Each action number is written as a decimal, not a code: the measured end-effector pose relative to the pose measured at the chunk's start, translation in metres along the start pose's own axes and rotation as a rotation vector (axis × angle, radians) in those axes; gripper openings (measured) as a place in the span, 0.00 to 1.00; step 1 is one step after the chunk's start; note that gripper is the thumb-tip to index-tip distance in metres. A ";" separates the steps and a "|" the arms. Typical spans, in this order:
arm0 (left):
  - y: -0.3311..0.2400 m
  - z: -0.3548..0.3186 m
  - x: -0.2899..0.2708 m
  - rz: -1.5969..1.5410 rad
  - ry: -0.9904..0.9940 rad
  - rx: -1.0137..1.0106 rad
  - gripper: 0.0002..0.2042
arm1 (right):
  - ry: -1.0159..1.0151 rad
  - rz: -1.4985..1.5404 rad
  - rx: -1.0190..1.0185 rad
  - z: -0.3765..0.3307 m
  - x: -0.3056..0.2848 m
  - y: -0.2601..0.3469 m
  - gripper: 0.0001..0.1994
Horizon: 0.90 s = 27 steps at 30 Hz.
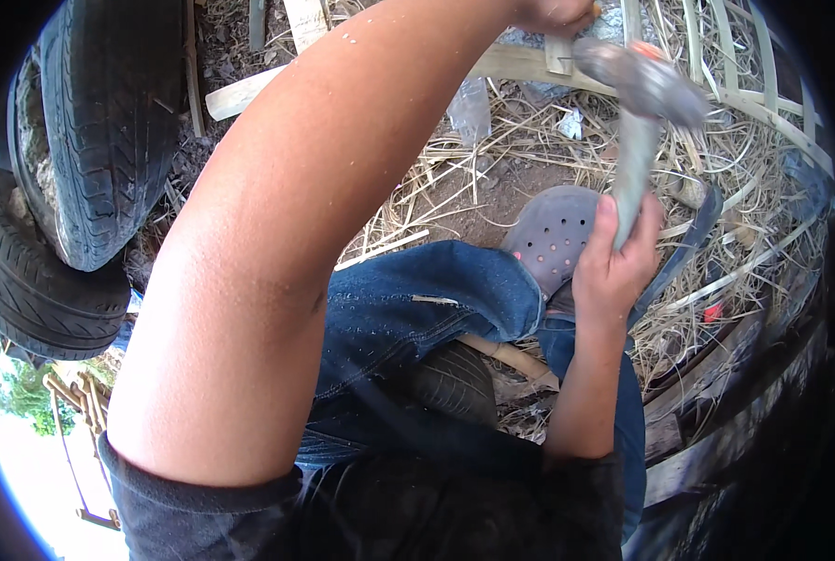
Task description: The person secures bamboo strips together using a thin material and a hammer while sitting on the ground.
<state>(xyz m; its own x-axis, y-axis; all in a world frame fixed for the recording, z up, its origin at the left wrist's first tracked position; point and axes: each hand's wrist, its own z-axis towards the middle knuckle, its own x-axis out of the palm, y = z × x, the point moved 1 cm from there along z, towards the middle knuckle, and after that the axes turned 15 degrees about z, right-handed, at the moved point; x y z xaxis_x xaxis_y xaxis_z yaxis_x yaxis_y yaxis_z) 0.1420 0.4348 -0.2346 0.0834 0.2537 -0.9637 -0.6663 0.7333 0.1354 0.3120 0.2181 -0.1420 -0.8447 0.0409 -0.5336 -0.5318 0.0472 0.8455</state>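
My right hand (613,266) grips the pale handle of a hammer (633,168). The hammer is raised, and its metal head is smeared by motion, with an orange-red spot on top. My left arm reaches far forward to the top edge. There my left hand (556,13) is partly cut off; its fingers look closed, and what they hold is hidden. Just below it, a short upright bamboo piece (558,56) crosses a long flat bamboo strip (515,64). The hammer head is close to the right of these pieces.
Old tyres (109,122) stand at the left. Pale shavings (716,215) litter the ground, with a clear plastic scrap (471,110) among them. Between my hands and body are my jeans (417,299) and a grey clog (553,229). Woven bamboo strips (763,107) curve at the far right.
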 end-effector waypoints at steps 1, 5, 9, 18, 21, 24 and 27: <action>-0.001 0.000 0.000 -0.003 -0.006 0.002 0.12 | -0.004 -0.005 0.000 0.002 -0.001 0.002 0.15; -0.002 0.002 -0.002 0.020 0.061 0.008 0.12 | 0.007 0.049 0.078 -0.005 -0.006 0.000 0.15; 0.000 -0.003 -0.004 -0.010 0.039 0.031 0.12 | 0.015 -0.031 0.019 -0.002 -0.001 0.005 0.15; -0.004 0.000 0.000 -0.004 0.095 -0.013 0.13 | 0.011 0.052 0.144 0.000 -0.009 -0.002 0.16; -0.001 0.001 -0.006 0.010 0.138 -0.030 0.13 | 0.062 0.004 0.151 0.003 -0.006 0.007 0.16; -0.003 -0.003 -0.004 -0.021 0.115 -0.037 0.12 | -0.012 0.054 0.148 -0.005 -0.003 0.007 0.16; -0.003 -0.002 -0.009 -0.005 0.090 -0.020 0.12 | 0.005 0.028 0.225 0.002 -0.001 0.013 0.16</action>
<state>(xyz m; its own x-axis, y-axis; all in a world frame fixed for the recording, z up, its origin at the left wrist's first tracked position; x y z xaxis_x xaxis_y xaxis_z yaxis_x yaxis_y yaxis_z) 0.1418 0.4297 -0.2271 0.0206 0.1914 -0.9813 -0.6810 0.7213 0.1263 0.3060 0.2206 -0.1307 -0.8598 0.0401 -0.5091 -0.4816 0.2677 0.8345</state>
